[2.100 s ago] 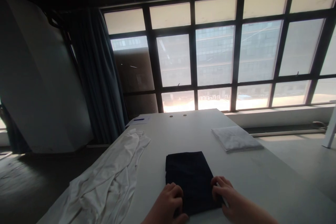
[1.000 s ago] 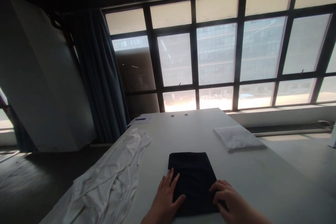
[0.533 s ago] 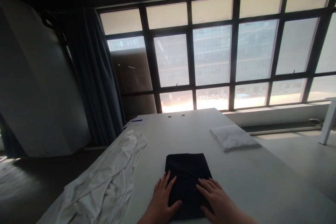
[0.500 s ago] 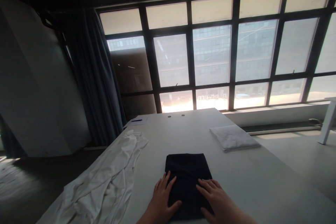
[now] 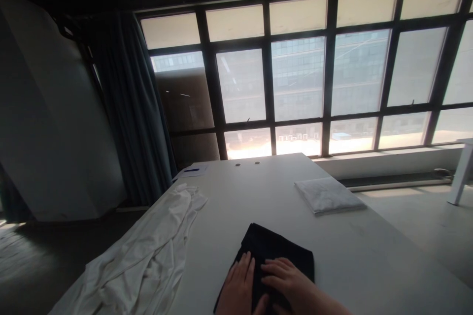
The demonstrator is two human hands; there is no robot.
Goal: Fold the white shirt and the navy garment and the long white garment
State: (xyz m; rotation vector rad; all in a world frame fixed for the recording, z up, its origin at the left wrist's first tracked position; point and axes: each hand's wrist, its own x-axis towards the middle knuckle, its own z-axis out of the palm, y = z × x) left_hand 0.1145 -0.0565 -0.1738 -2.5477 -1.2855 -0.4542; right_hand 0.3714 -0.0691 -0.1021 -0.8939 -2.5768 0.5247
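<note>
A folded black cloth (image 5: 273, 241) lies on the white table (image 5: 236, 192) right in front of me, turned at a slant. My left hand (image 5: 238, 283) rests flat on its left part, fingers stretched forward. On the middle and right of the cloth lies my right hand (image 5: 286, 278), its fingers extended and pointing left. Both palms press on top of the fabric, and neither hand grasps it. The near end of the cloth is partly hidden beneath my hands.
A crumpled white cloth (image 5: 148, 261) spreads along the table's left edge. A folded white cloth (image 5: 328, 194) lies at the right. Near the far left corner is a dark pen (image 5: 191, 170) on paper (image 5: 199, 173). Windows stand beyond the table; a blue curtain (image 5: 129, 108) hangs left.
The black cloth has turned clockwise, from lying straight to lying at a slant. My hands have come closer together on top of it, the right one moving left.
</note>
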